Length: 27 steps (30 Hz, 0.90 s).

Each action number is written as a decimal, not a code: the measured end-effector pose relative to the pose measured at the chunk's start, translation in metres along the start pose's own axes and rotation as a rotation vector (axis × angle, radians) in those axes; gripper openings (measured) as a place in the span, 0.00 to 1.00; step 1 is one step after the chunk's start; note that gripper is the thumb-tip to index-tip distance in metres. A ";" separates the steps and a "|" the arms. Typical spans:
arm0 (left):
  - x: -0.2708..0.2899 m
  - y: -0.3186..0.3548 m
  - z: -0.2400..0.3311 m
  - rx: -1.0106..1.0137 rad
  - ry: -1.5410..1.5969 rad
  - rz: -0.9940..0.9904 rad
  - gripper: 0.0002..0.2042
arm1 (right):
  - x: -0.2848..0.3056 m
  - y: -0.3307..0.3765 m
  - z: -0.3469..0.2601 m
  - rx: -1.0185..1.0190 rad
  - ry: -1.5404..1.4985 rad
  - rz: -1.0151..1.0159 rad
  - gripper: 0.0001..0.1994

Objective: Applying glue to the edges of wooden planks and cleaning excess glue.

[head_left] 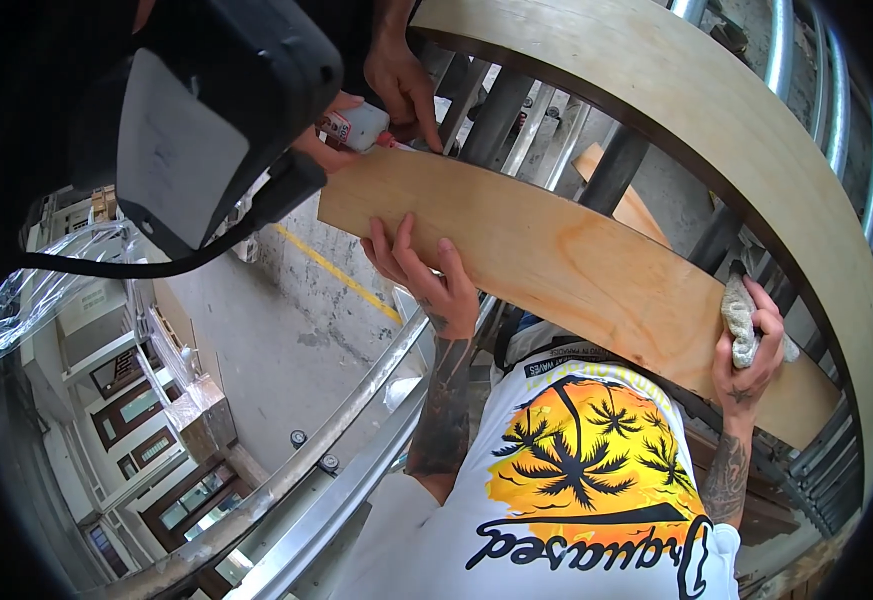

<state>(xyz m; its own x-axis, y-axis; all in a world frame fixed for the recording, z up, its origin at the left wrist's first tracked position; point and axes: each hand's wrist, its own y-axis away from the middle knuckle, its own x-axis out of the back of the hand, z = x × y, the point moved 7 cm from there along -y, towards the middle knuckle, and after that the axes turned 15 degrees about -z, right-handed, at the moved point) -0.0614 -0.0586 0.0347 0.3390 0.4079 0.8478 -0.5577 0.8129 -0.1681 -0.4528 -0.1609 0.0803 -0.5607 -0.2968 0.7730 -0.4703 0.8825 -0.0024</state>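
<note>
plank [576,270]: smooth pale plywood | rails [346,440]: glossy metal | rag [743,320]: apparently coarse cloth

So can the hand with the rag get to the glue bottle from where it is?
Probably not. That hand presses the rag on one end of the wooden board; the glue bottle is at the other end, gripped by another person's hand.

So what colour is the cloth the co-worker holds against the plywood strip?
Off-white, slightly greyish cloth; it shows best in the head view.
</note>
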 end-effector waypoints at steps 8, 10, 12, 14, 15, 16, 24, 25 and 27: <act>-0.001 0.000 -0.001 -0.004 -0.018 0.003 0.24 | -0.001 0.001 0.001 -0.001 -0.002 0.012 0.15; -0.001 0.000 0.000 -0.005 -0.017 0.006 0.24 | -0.001 0.000 0.000 -0.001 0.007 0.008 0.15; 0.000 -0.001 0.002 -0.010 -0.018 -0.001 0.24 | -0.001 0.000 0.000 0.001 0.005 0.007 0.15; 0.000 -0.001 0.003 -0.013 -0.022 -0.001 0.24 | -0.001 0.000 0.000 0.004 0.002 0.006 0.15; 0.000 -0.001 0.004 -0.014 -0.027 -0.003 0.24 | -0.001 0.000 0.000 0.003 0.008 0.003 0.15; 0.000 -0.001 0.004 -0.015 -0.027 -0.002 0.24 | -0.001 -0.001 0.000 0.002 0.014 0.000 0.15; -0.002 0.000 0.000 -0.013 -0.023 0.006 0.24 | 0.001 -0.001 -0.001 0.015 0.011 0.005 0.14; -0.002 0.000 0.000 -0.013 -0.023 0.005 0.24 | 0.001 -0.001 -0.001 0.015 0.011 0.000 0.14; -0.002 0.000 0.000 -0.016 -0.029 0.008 0.24 | 0.001 -0.002 -0.002 0.012 0.016 0.000 0.14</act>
<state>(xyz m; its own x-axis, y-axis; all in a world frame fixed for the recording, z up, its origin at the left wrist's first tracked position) -0.0617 -0.0596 0.0331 0.3123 0.4027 0.8604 -0.5480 0.8162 -0.1831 -0.4511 -0.1617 0.0821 -0.5495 -0.2912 0.7831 -0.4786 0.8780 -0.0095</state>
